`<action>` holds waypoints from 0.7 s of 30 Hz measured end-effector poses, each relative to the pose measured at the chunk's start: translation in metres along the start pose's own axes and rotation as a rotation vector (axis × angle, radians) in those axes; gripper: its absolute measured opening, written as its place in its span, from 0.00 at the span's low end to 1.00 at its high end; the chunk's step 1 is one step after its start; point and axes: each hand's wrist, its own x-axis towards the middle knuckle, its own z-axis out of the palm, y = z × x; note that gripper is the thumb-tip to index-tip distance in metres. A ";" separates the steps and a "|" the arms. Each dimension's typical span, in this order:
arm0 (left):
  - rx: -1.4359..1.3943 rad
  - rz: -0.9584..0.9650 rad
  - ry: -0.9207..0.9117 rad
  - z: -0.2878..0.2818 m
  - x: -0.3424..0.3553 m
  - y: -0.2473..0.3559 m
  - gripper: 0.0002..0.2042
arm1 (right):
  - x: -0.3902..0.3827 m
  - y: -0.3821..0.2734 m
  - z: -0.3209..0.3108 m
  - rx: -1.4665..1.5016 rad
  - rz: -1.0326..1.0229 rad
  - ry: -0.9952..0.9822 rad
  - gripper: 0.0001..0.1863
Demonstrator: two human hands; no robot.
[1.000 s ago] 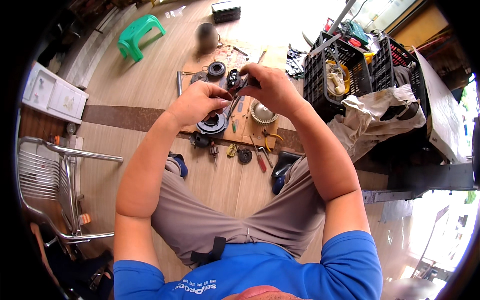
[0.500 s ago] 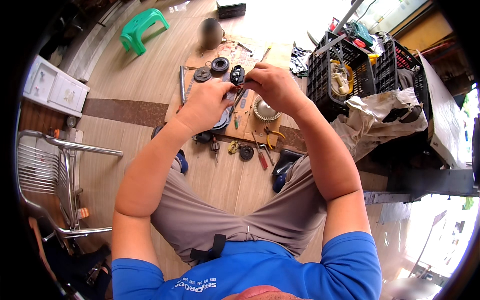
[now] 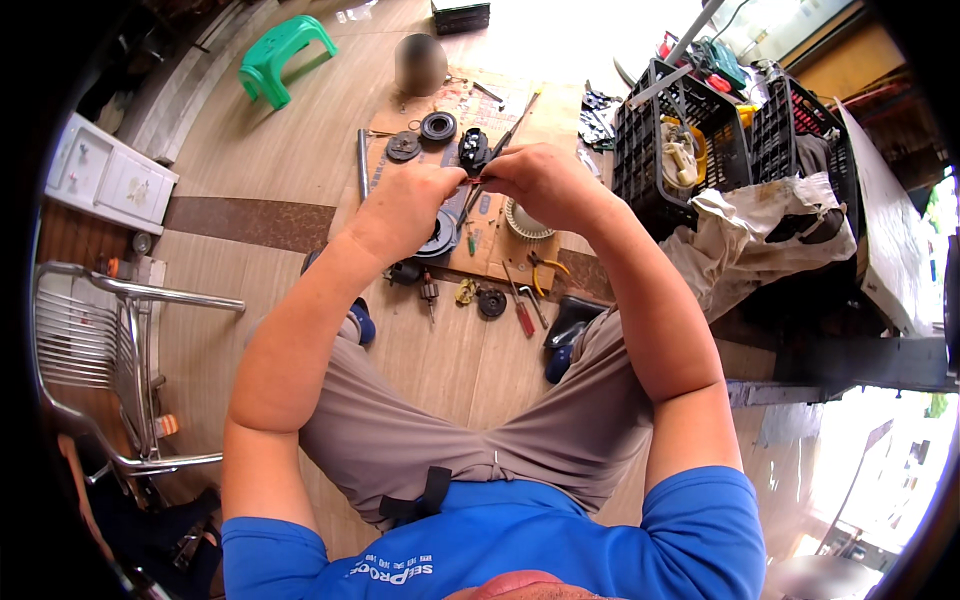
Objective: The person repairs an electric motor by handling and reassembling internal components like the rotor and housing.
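My left hand (image 3: pixel 410 205) and my right hand (image 3: pixel 540 185) meet over the cardboard (image 3: pixel 507 253), both closed on a small dark part with reddish bits (image 3: pixel 476 181), mostly hidden by fingers. A black housing (image 3: pixel 473 148) lies just beyond them, near a black ring (image 3: pixel 437 127) and a round disc (image 3: pixel 403 146). Below my left hand sits a grey round casing (image 3: pixel 441 235). A white fan wheel (image 3: pixel 530 226) is partly covered by my right hand. Pliers (image 3: pixel 549 271), a red screwdriver (image 3: pixel 521 312) and a motor armature (image 3: pixel 428 293) lie nearer my feet.
Black crates (image 3: pixel 640 160) with tools and a draped cloth (image 3: pixel 740 235) stand at the right beside a white board (image 3: pixel 880 260). A green stool (image 3: pixel 275 65) is at upper left, a metal chair (image 3: pixel 140 305) and white cabinet (image 3: pixel 110 170) at left. A dark box (image 3: pixel 460 17) sits at the back.
My left hand has shifted slightly right and turned, hiding more of its fingertips. My right hand has lowered a little since half a second ago, still pinching at the small part.
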 end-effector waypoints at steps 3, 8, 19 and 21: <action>0.074 0.039 -0.012 -0.001 -0.004 -0.002 0.08 | 0.002 -0.003 -0.001 -0.087 0.030 -0.088 0.09; 0.013 0.046 -0.016 -0.004 -0.001 0.003 0.09 | -0.001 -0.002 -0.009 -0.062 0.034 -0.075 0.09; -0.030 -0.129 0.052 -0.004 0.000 0.006 0.07 | 0.004 -0.009 -0.011 0.131 0.248 -0.044 0.12; 0.003 -0.075 0.071 -0.006 0.001 0.008 0.07 | 0.002 -0.007 -0.012 0.156 0.235 -0.041 0.13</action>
